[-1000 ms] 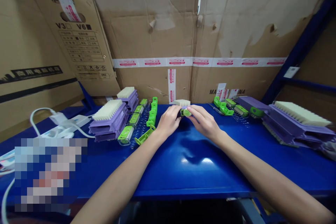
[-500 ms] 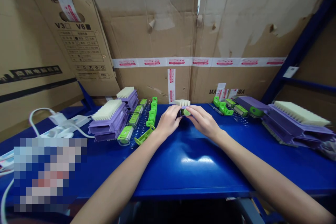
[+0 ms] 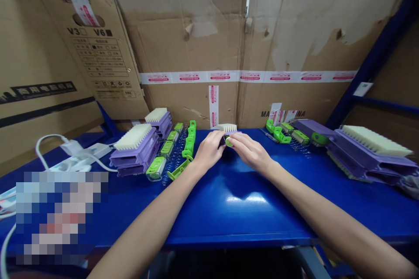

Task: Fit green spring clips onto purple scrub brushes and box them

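At the middle back of the blue table, my left hand (image 3: 210,149) is wrapped round the left side of a purple scrub brush body with cream bristles (image 3: 228,127) facing up. My right hand (image 3: 250,150) closes on its right side, fingers at a green end piece (image 3: 228,141) that faces me. Much of the brush is hidden behind both hands. Left of them lie green brackets (image 3: 189,145), coil springs (image 3: 176,157) and green-topped clear boxes (image 3: 167,149).
Stacked purple brushes (image 3: 133,148) stand at the left, more purple brushes (image 3: 368,152) at the right. Further green brackets (image 3: 281,135) lie right of my hands. A white power strip (image 3: 73,163) with cables sits far left. Cardboard (image 3: 190,48) walls the back.
My right fingers have shifted slightly left over the green end piece, covering more of it. The left hand is nearly unmoved, still round the brush.
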Demonstrator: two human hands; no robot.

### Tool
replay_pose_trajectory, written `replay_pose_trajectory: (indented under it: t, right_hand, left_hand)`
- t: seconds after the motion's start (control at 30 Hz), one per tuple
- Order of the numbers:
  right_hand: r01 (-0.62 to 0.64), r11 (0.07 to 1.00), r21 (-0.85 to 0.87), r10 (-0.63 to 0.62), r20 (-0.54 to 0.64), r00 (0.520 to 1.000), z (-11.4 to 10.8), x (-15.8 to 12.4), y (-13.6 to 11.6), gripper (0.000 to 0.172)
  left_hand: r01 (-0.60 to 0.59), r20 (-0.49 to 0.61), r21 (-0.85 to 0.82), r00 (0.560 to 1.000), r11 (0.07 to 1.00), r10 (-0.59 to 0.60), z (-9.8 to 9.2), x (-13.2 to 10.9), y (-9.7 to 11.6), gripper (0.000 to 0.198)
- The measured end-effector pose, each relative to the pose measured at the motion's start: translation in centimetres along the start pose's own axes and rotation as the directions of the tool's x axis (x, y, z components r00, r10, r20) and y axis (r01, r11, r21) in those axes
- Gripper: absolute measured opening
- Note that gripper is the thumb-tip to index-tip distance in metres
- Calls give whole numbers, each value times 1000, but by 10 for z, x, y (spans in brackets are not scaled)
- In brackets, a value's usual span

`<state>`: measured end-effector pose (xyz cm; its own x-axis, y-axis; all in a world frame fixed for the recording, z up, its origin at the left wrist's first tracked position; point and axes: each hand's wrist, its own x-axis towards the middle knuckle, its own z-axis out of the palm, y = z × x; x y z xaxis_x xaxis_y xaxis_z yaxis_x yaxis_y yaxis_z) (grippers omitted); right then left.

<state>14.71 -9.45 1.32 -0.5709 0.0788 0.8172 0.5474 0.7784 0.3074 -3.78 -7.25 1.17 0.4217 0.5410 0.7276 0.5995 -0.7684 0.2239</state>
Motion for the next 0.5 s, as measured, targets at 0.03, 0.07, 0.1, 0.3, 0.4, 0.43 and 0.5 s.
replay_pose_trajectory:
  t: [0.03, 0.07, 0.1, 0.3, 0.4, 0.43, 0.5]
  right_hand:
    - [19, 1000, -7, -19, 0, 1000, 0, 0, 0, 35]
    - [35, 999, -15, -35, -1, 999, -1, 0, 1, 36]
    - [47, 999, -23, -47, -2, 999, -2, 1, 1, 37]
    - [18, 988, -153, -10, 52, 999, -6, 3, 1, 34]
    - [-9, 978, -210, 38, 135, 990, -4, 4, 0, 36]
    - [-18, 974, -227, 56, 164, 985, -4, 5, 0, 37]
    - [-35, 965, -262, 89, 196, 977, -2, 7, -2, 38]
  left_hand:
    - [-2, -3, 2, 1000, 1000, 2, 0, 0, 0, 37]
    - [-3, -5, 4, 1000, 1000, 3, 0, 0, 0, 37]
    - [-3, -7, 6, 1000, 1000, 3, 0, 0, 0, 36]
    - [-25, 6, 3, 1000, 1000, 25, 1, 0, 2, 31]
    - [-24, 27, 2, 999, 1000, 24, 2, 0, 2, 28]
    - [-19, 30, 1, 999, 1000, 19, 3, 0, 2, 26]
    - [-8, 26, 4, 1000, 1000, 8, 4, 0, 1, 24]
